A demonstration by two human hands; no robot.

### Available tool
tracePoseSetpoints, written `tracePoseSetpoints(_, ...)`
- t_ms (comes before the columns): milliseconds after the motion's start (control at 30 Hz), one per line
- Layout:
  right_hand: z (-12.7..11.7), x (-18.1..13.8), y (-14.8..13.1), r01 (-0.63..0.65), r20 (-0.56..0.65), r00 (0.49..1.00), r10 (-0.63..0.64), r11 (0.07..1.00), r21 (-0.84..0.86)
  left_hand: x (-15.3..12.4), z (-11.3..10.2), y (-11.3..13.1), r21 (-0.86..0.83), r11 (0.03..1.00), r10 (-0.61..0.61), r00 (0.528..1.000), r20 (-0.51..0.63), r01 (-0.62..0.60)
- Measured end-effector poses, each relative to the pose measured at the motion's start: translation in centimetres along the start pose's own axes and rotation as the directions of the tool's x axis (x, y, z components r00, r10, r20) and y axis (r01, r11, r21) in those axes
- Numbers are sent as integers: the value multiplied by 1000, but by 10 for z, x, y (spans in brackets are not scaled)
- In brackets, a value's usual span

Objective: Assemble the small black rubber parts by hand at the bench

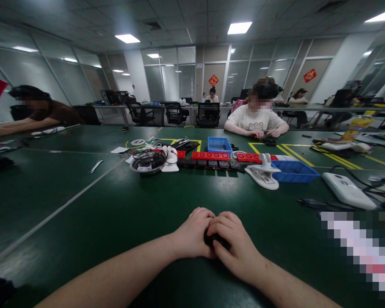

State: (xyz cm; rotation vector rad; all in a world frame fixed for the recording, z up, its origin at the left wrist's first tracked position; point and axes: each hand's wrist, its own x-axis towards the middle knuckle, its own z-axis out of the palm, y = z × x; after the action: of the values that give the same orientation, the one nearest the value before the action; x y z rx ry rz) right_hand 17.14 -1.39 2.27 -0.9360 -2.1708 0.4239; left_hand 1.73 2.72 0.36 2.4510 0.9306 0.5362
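Observation:
My left hand (192,233) and my right hand (235,246) rest together on the green table (122,214), close to my body. Both are curled round a small dark object (215,240) held between them; only a sliver of it shows between the fingers, so I cannot make out what it is. The fingers of both hands are closed and pressed against each other.
Farther out lie a metal bowl (147,162), red and black socket strips (211,159), two blue bins (293,171), a white clamp-like device (263,173) and a white box (348,190) with cables. A person in white (256,122) sits opposite, another person (38,112) at the left.

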Motion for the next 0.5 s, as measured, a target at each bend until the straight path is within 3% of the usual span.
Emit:
tracePoseSetpoints(167, -4, -2, -5, 118, 62, 991, -117, 993, -3, 1, 1, -10, 9, 997, 79, 996, 29, -79)
tracePoseSetpoints(333, -7, -3, -10, 195, 75, 978, -193, 981, -15, -1, 3, -11, 25, 997, 75, 996, 41, -76)
tracePoseSetpoints(500, -2, -2, -4, 114, -19, 993, -115, 993, -41, -3, 4, -3, 122, 989, 73, 995, 72, -81)
